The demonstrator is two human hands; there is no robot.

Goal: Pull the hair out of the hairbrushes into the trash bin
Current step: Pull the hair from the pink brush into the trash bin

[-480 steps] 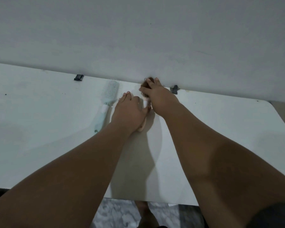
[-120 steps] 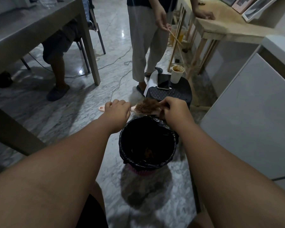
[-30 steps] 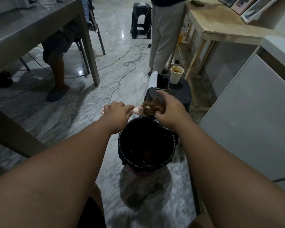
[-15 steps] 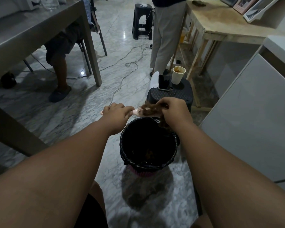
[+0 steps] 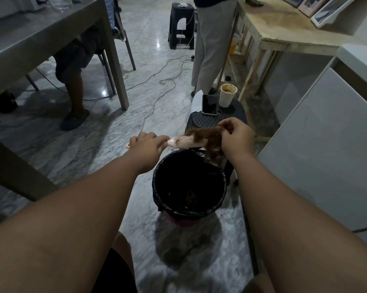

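From the head camera, both bare forearms reach forward over a grey marble floor. The left hand (image 5: 147, 144) is closed around the handle of a pale pink hairbrush (image 5: 183, 142), which lies level with its bristles up, above the far rim of the trash bin (image 5: 189, 210). The right hand (image 5: 237, 138) pinches a clump of brown hair (image 5: 208, 137) between thumb and fingertips at the head end of the brush; the clump is partly lifted off the bristles, and strands trail down from it toward the far right part of the bin's rim. The bin stands on the floor between the two forearms, lined with a black bag, with some brown bits at its bottom.

Just beyond the bin is a dark stool (image 5: 201, 121); a phone (image 5: 209, 104) lies on its top and a paper cup (image 5: 227, 98) stands at its far right corner. Farther off, a person in light trousers (image 5: 210, 43) stands beside a wooden table (image 5: 284, 32), and another sits at a grey table (image 5: 40, 34) on the left.
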